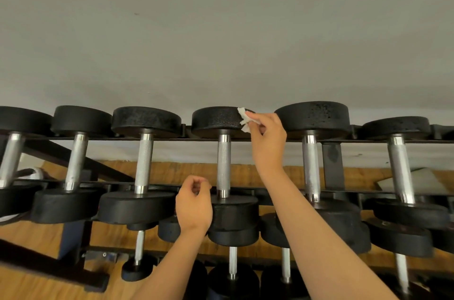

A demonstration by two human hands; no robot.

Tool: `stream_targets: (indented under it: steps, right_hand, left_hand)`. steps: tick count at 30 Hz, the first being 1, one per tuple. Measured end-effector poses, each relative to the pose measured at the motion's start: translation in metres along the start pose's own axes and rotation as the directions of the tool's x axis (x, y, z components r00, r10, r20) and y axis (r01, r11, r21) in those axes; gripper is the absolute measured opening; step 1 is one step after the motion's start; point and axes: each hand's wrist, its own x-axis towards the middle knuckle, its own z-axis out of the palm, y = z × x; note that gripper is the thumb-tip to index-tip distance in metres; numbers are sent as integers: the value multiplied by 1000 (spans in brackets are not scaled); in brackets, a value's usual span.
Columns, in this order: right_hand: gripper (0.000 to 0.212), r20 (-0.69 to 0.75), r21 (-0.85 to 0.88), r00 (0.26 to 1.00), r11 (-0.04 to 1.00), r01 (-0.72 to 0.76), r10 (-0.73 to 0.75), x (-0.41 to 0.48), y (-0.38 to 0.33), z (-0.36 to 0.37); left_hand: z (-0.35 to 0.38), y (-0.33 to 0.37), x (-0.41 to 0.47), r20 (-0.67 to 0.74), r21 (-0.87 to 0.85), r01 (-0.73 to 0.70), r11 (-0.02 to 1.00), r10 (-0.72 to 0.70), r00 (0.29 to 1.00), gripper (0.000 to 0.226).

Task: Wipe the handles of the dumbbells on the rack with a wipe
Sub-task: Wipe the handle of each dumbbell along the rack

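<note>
Head view. Item: crumpled white paper wipe [244, 119], pinched in the fingertips of the right hand [266, 142]. It lies against the far black round head of the middle dumbbell [216, 119], above the knurled steel handle [223, 164], not on it. Left hand [194, 204]: fingers curled, nothing seen in them, beside the near head. Black steel rack upright [331, 167] to the right. Risk: light pinch, rough knurling; the wipe may snag, tear or slip free.
</note>
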Motion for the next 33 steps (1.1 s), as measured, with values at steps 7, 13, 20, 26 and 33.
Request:
stream_targets:
  steps: [7, 13, 20, 26, 33]
  right_hand:
    - [24, -126, 61, 989, 996, -69, 76, -12, 9, 12]
    - [28, -167, 72, 981, 994, -86, 97, -10, 10, 18]
    - [29, -136, 217, 938, 934, -285, 318, -14, 19, 18]
    - [42, 71, 374, 895, 820, -434, 441, -25, 21, 19]
    - [43, 166, 405, 868, 770, -493, 468, -22, 27, 13]
  left_hand:
    - [-2, 3, -2, 13, 9, 3, 1000, -3, 1000, 15]
    - [-2, 5, -1, 24, 7, 3, 1000, -3, 1000, 15]
    - [-2, 2, 2, 35, 0, 14, 1000, -14, 999, 17]
    - [-2, 4, 1, 33, -12, 19, 1000, -19, 999, 18]
    - [-3, 4, 1, 29, -15, 19, 1000, -18, 999, 17]
